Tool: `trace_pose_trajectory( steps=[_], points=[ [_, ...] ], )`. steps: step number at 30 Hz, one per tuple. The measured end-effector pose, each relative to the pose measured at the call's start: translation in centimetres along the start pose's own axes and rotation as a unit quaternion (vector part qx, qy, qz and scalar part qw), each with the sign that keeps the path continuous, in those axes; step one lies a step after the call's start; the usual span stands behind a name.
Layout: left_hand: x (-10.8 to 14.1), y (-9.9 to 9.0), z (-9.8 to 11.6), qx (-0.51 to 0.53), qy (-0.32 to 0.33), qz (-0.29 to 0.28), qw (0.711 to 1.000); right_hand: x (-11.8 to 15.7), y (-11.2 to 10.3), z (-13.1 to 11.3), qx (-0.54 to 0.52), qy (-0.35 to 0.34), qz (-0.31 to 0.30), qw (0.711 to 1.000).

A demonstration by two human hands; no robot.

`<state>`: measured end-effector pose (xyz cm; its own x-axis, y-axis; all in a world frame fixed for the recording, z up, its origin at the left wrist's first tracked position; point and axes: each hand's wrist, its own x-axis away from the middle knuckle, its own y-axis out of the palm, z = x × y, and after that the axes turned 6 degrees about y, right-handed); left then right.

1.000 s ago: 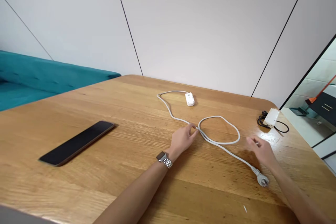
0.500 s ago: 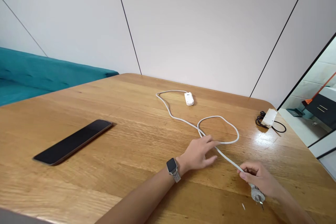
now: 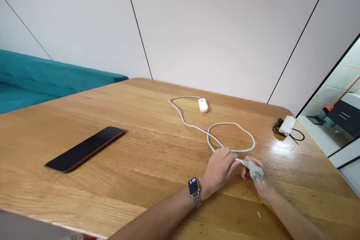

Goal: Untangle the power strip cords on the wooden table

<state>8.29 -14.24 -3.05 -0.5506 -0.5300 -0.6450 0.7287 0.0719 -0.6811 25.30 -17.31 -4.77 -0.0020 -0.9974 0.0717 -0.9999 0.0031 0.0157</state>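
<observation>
A white power cord lies on the wooden table, with one loop in it, and ends in a pale grey plug with metal prongs. My left hand, a watch on its wrist, is closed on the cord just behind the plug. My right hand is right behind and under the plug, its fingers bent. It is partly blurred and covered by the plug, so its grip cannot be told. At the cord's far end lies a small white block, by the wall side of the table.
A black tablet-like slab lies on the table at the left. At the far right is a white box with a coiled black cable. A teal sofa stands beyond the left edge, and a white wall behind.
The plug has come up and left, closer to my left hand. My left hand has closed on the cord near it. My right hand moved up and left with the plug.
</observation>
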Motion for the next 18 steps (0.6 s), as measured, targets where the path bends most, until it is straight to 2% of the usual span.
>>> trace_pose_trajectory(
  steps=[2, 4, 5, 7, 10, 13, 16, 18],
  points=[
    [0.0, -0.6, -0.5, 0.100, -0.068, 0.044, 0.992, -1.1, 0.6, 0.2, 0.081, -0.044, 0.032, 0.995],
    [-0.1, -1.0, -0.5, 0.225, -0.144, 0.095, 0.959, -1.7, 0.7, 0.5, 0.179, -0.090, 0.047, 0.979],
    [-0.2, -1.2, -0.3, 0.291, -0.181, 0.121, 0.931, -1.9, 0.6, 0.6, 0.225, -0.114, 0.052, 0.966],
    [-0.7, -1.5, 0.1, 0.423, -0.241, 0.158, 0.859, -2.0, 0.4, 0.7, 0.304, -0.152, 0.048, 0.939],
    [-1.9, -2.3, 0.5, 0.576, -0.299, 0.181, 0.739, -2.5, -0.2, 0.7, 0.334, -0.181, 0.050, 0.924],
    [-3.3, -3.4, 1.0, 0.653, -0.347, 0.141, 0.658, -3.8, -0.6, -0.3, 0.273, -0.217, 0.100, 0.932],
    [-4.8, -4.4, 2.1, 0.721, -0.369, 0.037, 0.586, -5.7, -0.4, -2.5, 0.223, -0.267, 0.144, 0.926],
    [-6.0, -5.2, 3.3, 0.768, -0.354, -0.027, 0.533, -6.7, 0.1, -3.9, 0.220, -0.276, 0.124, 0.928]
  ],
)
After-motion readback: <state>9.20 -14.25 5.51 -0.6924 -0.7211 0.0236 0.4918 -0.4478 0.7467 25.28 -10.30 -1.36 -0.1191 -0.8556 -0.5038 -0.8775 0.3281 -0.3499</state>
